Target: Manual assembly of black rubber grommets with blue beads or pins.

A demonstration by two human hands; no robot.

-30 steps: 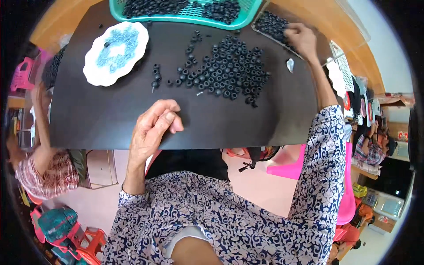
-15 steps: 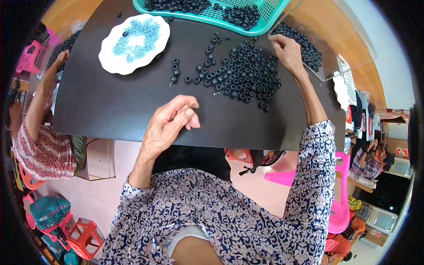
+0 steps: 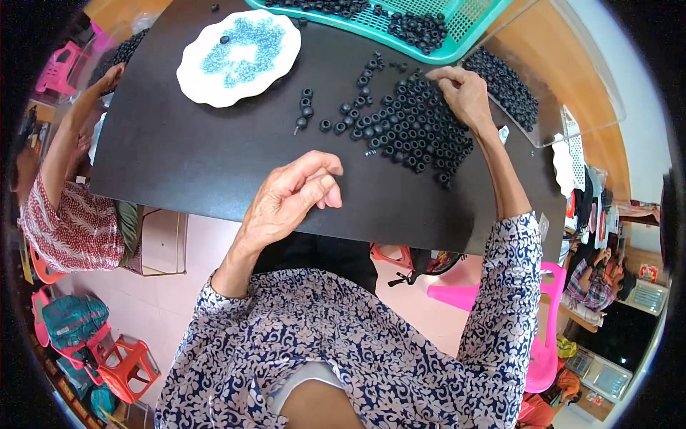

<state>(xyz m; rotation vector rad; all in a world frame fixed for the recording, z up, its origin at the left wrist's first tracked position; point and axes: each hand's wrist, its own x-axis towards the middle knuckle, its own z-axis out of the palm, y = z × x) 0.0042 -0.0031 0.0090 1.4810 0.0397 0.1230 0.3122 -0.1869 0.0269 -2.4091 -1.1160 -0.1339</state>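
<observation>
Beads piled on table by my right hand, left hand loosely curled nearer me, can't tell if either's pinching anything; careless sweep could scatter them.

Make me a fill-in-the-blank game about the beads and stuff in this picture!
1. The beads in the big pile are ____ in colour.
2. The person's hand nearer that pile is the ____ one.
3. Most tiny beads on the wavy plate are ____.
4. The chair by that hand's sleeve is bright ____.

Missing words: black; right; blue; pink.
</observation>
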